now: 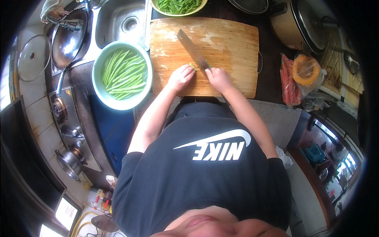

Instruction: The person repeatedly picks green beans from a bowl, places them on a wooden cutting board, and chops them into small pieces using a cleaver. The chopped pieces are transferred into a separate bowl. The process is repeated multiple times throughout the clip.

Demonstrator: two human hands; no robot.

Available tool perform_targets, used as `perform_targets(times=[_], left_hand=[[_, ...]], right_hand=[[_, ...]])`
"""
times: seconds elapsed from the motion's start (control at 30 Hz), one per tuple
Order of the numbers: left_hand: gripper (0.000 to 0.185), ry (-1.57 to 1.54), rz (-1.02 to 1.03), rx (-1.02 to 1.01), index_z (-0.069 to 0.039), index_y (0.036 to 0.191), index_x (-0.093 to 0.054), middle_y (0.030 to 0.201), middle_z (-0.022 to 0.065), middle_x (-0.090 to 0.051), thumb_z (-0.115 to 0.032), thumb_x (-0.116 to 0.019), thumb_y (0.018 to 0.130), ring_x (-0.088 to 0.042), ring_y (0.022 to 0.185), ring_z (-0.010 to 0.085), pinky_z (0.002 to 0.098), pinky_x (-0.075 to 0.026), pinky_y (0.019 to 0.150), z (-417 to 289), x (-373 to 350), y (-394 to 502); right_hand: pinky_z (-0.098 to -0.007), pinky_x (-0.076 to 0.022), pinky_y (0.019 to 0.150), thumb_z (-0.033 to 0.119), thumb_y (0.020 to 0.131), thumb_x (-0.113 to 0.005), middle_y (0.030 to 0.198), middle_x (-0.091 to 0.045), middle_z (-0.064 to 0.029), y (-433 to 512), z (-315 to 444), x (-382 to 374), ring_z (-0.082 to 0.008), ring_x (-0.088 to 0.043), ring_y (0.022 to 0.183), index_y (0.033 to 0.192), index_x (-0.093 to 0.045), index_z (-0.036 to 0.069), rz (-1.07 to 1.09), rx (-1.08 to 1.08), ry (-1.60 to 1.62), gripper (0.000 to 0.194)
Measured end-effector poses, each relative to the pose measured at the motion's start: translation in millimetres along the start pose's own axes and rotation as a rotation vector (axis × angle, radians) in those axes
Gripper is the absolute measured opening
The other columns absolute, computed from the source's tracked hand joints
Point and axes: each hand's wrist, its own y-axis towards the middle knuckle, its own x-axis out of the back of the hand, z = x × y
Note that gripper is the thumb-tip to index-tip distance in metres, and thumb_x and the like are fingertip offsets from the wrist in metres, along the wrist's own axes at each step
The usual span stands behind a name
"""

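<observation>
My right hand (219,79) grips a broad-bladed cleaver (191,47) by its handle, the blade slanting up and left across the wooden cutting board (239,44). Close to the blade's left side, my left hand (183,77) presses down with bent fingers on green bean pieces (193,67), mostly hidden under the fingertips. A bit of green shows just right of the blade. Whole green beans (124,74) lie in a light-blue basin (97,89) left of the board. Cut green pieces (179,6) fill a yellowish bowl (160,11) beyond the board's far edge.
A steel sink (108,32) sits at the far left, with a wok (68,38) beside it. Farther right are a large lidded pot (285,26), bagged carrots (289,83) and a bagged piece of pumpkin (306,69). A gas stove (75,118) holds a small pot (69,164).
</observation>
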Motion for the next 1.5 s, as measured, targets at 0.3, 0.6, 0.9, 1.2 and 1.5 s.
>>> perform_targets(times=[0.3,0.6,0.9,1.2,1.5], left_hand=[[0.025,0.003,-0.121,0.146,-0.001,0.09,-0.062,0.096,0.0112,-0.062,0.0,-0.058,0.065,-0.06,0.092,0.0285,0.037,-0.051,0.081,3,-4,1],[0.024,-0.005,-0.089,0.151,-0.001,0.091,-0.063,0.097,0.0119,-0.062,0.0,-0.058,0.068,-0.06,0.091,0.0288,0.0372,-0.051,0.08,4,-8,-2],[0.027,0.022,-0.093,0.153,-0.002,0.088,-0.064,0.095,0.0108,-0.063,0.003,-0.057,0.062,-0.061,0.092,0.0279,0.036,-0.052,0.078,1,-3,4],[0.018,0.068,-0.072,0.125,-0.002,0.084,-0.063,0.094,0.0102,-0.062,-0.003,-0.058,0.067,-0.059,0.089,0.0258,0.0348,-0.051,0.077,3,-4,1],[0.028,0.031,-0.043,0.038,-0.003,0.088,-0.064,0.096,0.0096,-0.063,0.0,-0.059,0.061,-0.061,0.09,0.0263,0.0358,-0.052,0.078,-1,-2,5]], right_hand=[[-0.0482,-0.0491,0.061,0.029,0.091,-0.048,0.065,-0.062,-0.0204,-33,-13,6,-0.0386,-0.062,0.064,0.074,-0.065,0.003,-0.026,0.027,-0.07,0.035],[-0.0464,-0.0496,0.056,0.027,0.088,-0.052,0.063,-0.062,-0.0177,-44,-8,9,-0.0354,-0.062,0.059,0.069,-0.063,0.006,-0.067,0.128,-0.173,0.031],[-0.0443,-0.0501,0.055,0.025,0.087,-0.053,0.061,-0.062,-0.0159,-39,-21,16,-0.0326,-0.063,0.058,0.068,-0.063,0.005,-0.042,0.287,-0.235,0.029],[-0.0448,-0.0508,0.058,0.023,0.088,-0.052,0.063,-0.063,-0.0157,-37,-16,5,-0.0332,-0.064,0.061,0.067,-0.063,0.005,-0.023,0.272,-0.25,0.029],[-0.0477,-0.049,0.064,0.032,0.089,-0.05,0.068,-0.063,-0.0188,-22,-18,9,-0.0386,-0.062,0.068,0.076,-0.065,0.004,-0.004,0.076,-0.082,0.034]])
